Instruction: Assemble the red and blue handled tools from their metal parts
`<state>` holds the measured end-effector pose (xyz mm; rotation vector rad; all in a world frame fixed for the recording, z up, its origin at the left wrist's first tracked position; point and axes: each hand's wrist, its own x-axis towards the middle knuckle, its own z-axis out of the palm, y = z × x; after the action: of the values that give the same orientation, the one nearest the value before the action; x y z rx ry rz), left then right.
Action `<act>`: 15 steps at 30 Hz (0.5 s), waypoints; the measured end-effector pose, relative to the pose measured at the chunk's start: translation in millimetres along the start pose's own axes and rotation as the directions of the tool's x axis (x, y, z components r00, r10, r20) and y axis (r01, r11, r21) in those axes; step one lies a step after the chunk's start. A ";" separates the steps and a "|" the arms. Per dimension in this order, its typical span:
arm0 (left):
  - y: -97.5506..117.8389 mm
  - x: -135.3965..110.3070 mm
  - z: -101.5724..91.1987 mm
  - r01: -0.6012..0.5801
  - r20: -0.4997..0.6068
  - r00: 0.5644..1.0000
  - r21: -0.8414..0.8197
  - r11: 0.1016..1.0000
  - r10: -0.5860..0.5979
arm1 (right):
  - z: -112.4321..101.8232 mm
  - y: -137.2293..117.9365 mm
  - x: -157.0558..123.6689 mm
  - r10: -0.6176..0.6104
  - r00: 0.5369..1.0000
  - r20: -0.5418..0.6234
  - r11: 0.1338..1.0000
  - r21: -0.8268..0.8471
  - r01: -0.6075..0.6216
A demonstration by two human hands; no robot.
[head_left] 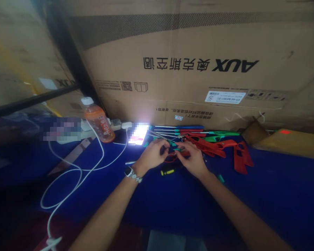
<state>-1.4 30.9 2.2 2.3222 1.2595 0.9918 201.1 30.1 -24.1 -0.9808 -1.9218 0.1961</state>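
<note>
My left hand (152, 154), with a watch on the wrist, is closed in a pinch on a thin metal rod with a teal handle (170, 142). My right hand (191, 160) is closed too, its fingers pinched on a small teal and red part (178, 149) just beside the left fingertips. Both hands meet over the blue cloth (264, 188), in front of a heap of long lighters (199, 134) with red, green and blue handles. A small yellow and black tool (167, 172) lies under the hands.
A big cardboard box (199, 62) walls the back. An orange drink bottle (98, 120) stands at left by a power strip (115, 122) and a lit phone (138, 134). White cables (68, 181) loop over the cloth. A wooden block (288, 141) lies at right.
</note>
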 end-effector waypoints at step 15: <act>-2.9 -7.8 5.3 -0.036 0.104 0.994 0.113 0.993 0.024 | -7.4 -6.3 3.5 0.005 1.000 -0.002 1.000 0.029 -0.005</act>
<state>-2.2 26.3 -6.5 2.4521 1.2755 0.8168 202.7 26.5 -14.5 -0.9660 -1.9096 0.2255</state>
